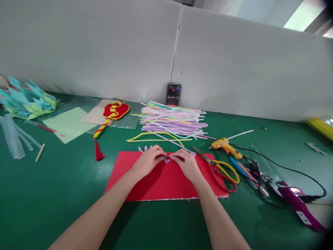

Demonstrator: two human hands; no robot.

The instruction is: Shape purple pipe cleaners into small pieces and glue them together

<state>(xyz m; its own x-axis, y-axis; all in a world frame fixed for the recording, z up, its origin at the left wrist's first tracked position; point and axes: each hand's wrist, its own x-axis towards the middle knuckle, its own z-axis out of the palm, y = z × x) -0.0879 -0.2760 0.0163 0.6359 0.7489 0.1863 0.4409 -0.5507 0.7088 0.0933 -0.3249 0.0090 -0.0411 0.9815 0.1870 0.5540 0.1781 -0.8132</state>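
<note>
Over a red board (pixel 161 184) my left hand (pixel 150 160) and my right hand (pixel 186 163) come close together. Both pinch a small lilac piece of pipe cleaner (pixel 167 160) between thumbs and fingertips; its exact shape is partly covered. A few short lilac pieces (pixel 145 148) show just behind my left hand. Beside my right hand lie scissors (pixel 213 165) with one yellow and one red handle, their blades pointing away to the left. Behind the board rests a thick bundle of pastel pipe cleaners (pixel 173 121), with loose yellow ones (pixel 158 139) in front.
To the right are a yellow glue gun (pixel 227 146), several pens (pixel 243 170), a dark cable and a purple power strip (pixel 300 208). At left stand a red fan ornament (pixel 116 110), a green paper sheet (pixel 71 125) and teal paper leaves (pixel 28 99). A white partition (pixel 91 48) closes the back.
</note>
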